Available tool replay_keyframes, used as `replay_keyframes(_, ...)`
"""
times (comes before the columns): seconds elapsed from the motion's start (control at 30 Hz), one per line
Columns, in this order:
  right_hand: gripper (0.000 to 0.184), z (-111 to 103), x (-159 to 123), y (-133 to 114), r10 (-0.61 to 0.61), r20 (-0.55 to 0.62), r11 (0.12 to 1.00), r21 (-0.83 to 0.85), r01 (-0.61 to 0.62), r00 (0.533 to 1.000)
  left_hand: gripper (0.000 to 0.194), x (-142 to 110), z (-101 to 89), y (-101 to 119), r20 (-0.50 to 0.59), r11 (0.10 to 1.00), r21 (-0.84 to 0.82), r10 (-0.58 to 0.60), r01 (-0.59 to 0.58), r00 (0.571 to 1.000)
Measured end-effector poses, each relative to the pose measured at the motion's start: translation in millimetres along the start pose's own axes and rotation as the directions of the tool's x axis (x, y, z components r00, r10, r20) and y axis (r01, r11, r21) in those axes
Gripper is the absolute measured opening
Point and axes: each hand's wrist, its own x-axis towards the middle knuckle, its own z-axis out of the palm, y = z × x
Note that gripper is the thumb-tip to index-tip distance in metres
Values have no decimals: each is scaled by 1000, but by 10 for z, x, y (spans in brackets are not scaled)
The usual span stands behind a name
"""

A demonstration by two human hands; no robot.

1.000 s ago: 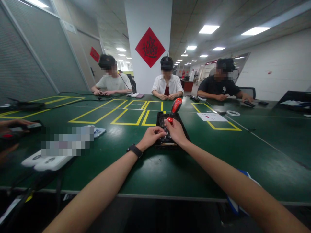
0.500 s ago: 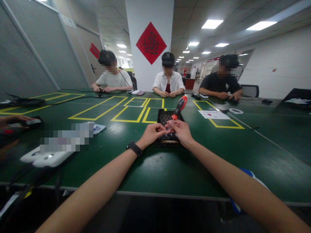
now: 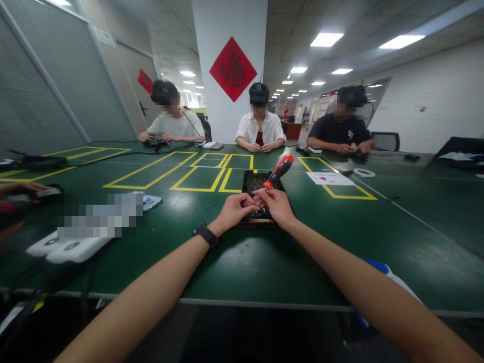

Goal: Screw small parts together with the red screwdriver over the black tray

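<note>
A red and black screwdriver [image 3: 280,171] leans up and to the right, its handle standing free above my fingers. Its thin metal shaft is pinched by my right hand [image 3: 280,207], close below the handle. My left hand [image 3: 233,210], with a dark band on the wrist, is closed in a pinch at the shaft's lower end. Whatever lies between those fingertips is too small and hidden to make out. Under both hands sits a shallow black tray [image 3: 247,177] with small items inside, partly covered by my fingers.
Yellow tape outlines [image 3: 136,186] mark the green table [image 3: 212,272]. A white power strip [image 3: 75,247] lies to the left, near another person's hand [image 3: 36,187]. At right are a paper sheet [image 3: 328,178] and a white ring [image 3: 364,172]. Several people sit across the table.
The screwdriver handle tilts a little further to the right and lower. Both hands stay together over the tray, and the view has shifted slightly.
</note>
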Motion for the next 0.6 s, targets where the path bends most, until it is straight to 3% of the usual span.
replay_keyframes(0.23, 33, -3, 5, 18, -47, 22, 998, 40, 46, 999, 29, -24, -7, 43, 89, 999, 2, 39, -39, 995)
replay_keyframes(0.47, 29, -8, 26, 44, -9, 16, 998, 62, 8, 1000, 29, -42, 28, 44, -93, 999, 23, -23, 25, 995)
replay_keyframes(0.6, 28, -10, 16, 26, -3, 4, 999, 54, 3, 1000, 29, -53, -14, 34, -13, 999, 22, -35, 35, 999)
